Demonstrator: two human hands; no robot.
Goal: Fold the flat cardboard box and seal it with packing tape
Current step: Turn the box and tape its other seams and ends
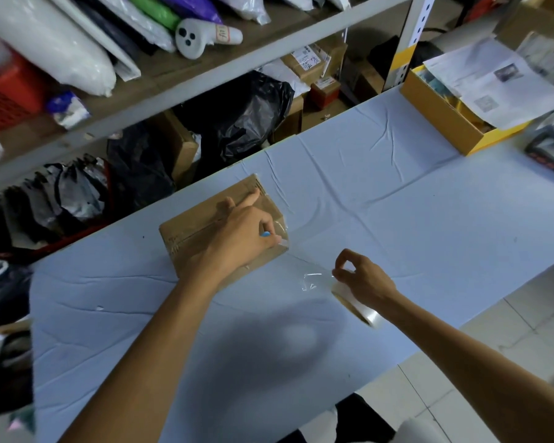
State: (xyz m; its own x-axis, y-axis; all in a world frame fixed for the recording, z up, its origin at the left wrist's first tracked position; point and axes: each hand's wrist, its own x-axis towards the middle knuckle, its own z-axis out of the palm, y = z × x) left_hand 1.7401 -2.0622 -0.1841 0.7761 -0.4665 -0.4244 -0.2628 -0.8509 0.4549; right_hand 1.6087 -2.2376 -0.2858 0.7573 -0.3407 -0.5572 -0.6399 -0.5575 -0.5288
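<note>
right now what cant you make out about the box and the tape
- head view: small blue item in the left hand, mostly covered by its fingers; cannot identify it.
- head view: cardboard box top seam, partly hidden under that hand.
- head view: clear tape strip from box to tape roll, too see-through to tell whether it is cut.
- head view: roll blurred, partly behind the right hand.

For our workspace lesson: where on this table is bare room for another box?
Free: the cloth between the cardboard box and the yellow box, and the near stretch between the forearms. Crowded: from cardboard box to tape roll, where tape stretches.
</note>
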